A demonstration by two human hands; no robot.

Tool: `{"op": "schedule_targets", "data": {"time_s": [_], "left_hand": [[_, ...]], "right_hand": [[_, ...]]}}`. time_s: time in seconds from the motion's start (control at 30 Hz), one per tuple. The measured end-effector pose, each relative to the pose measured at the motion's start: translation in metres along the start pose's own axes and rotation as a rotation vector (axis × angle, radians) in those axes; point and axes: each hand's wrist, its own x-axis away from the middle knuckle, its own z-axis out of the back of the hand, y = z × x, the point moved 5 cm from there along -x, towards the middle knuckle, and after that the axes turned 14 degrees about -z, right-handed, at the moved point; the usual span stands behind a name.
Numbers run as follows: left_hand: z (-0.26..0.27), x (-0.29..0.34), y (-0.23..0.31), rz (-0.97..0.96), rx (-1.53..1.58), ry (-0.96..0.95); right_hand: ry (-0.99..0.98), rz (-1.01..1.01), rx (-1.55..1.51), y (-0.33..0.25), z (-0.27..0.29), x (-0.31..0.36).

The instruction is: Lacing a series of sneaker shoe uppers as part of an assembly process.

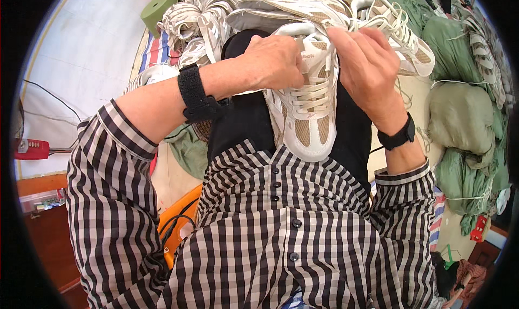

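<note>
A white and tan sneaker (310,126) rests on my black-trousered lap, its toe toward me. Cream laces (312,97) cross its front below the tongue (316,54). My left hand (274,62) is closed at the left edge of the tongue; its curled fingers hide what they grip. On the other side, my right hand (368,71) pinches a shoelace (328,57) near the shoe's collar with thumb and fingertips. Directly beyond lie more sneakers of the same kind, one on its side (292,10) and one with loose laces (403,36).
Bundled white-and-grey shoe parts (189,20) lie at the far left beside a green roll (157,10). Green sacks (459,117) line the right side. A red device (31,149) and a thin black cable are at the left; an orange seat edge (181,214) shows beside me.
</note>
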Motion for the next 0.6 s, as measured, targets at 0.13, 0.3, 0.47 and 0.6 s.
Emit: {"op": "schedule_targets", "data": {"time_s": [0.13,0.3,0.47,0.6], "left_hand": [[-0.004,0.003,-0.005,-0.009,-0.045,0.029],[0.001,0.008,-0.006,-0.049,0.105,0.038],[0.002,0.004,-0.01,-0.042,0.162,-0.005],[0.005,0.005,-0.007,0.015,0.131,-0.056]], "right_hand": [[-0.008,0.002,0.024,0.007,0.035,0.033],[-0.087,-0.185,0.192,0.042,0.031,0.08],[0.055,-0.322,0.092,0.057,0.011,0.055],[0.109,-0.242,-0.023,0.039,0.001,0.007]]}}
